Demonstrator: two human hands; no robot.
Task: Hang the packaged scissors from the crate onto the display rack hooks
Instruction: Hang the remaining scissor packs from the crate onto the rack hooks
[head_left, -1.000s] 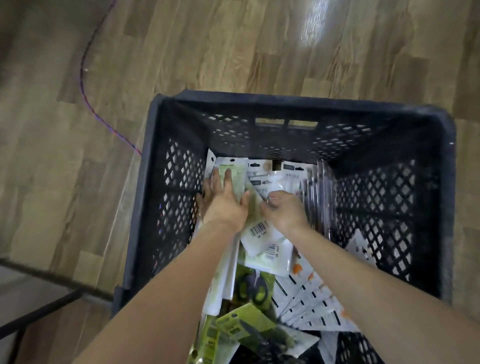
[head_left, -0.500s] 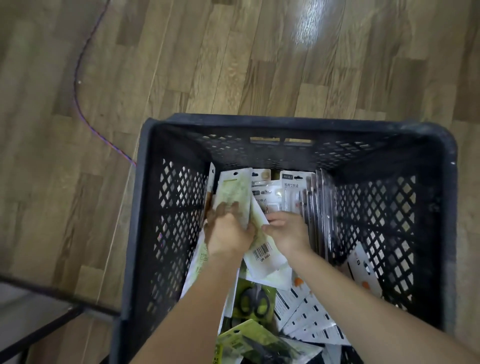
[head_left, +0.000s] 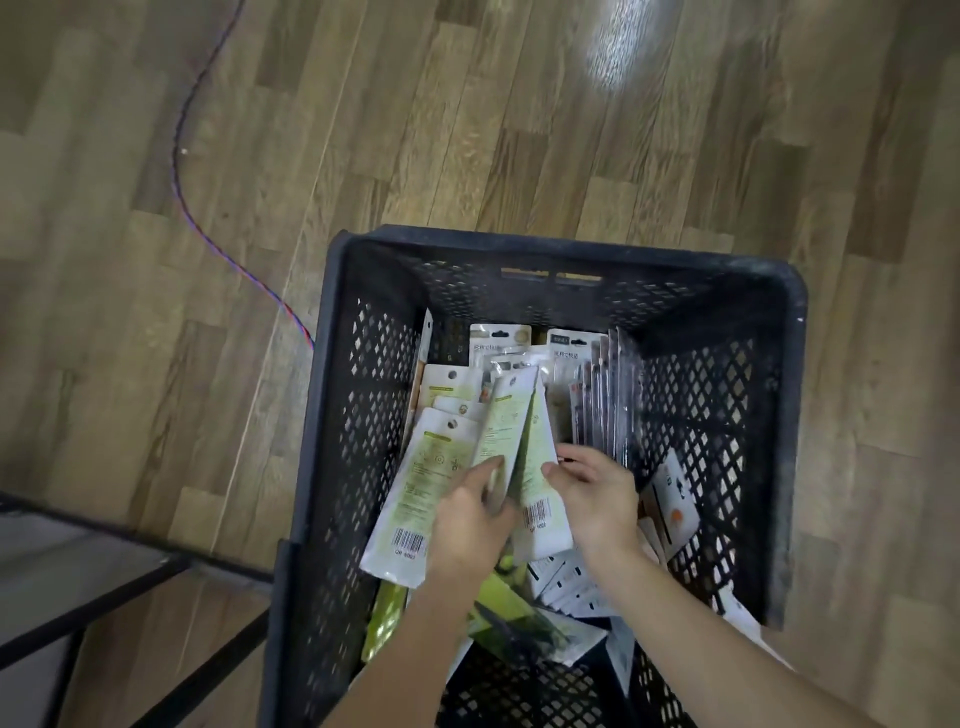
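Wood floor, crate (head_left: 332, 415), left hand (head_left: 470, 525) gripping half-hidden packs (head_left: 506, 431)

Black lattice-walled crate (head_left: 358, 415) seen from above, set on floor. Pale green-and-white scissor packs (head_left: 506, 441) fanned near crate centre, hang-holes toward far wall, barcodes toward near edge; pack backs shown. Leftmost pack (head_left: 415, 499) tilted against left wall. Clear blister packs (head_left: 602, 395) stood on edge in row toward far right corner. White cards (head_left: 561, 582) fanned flat near right wall. Green-handled scissors pack (head_left: 509, 613) laid at near edge.
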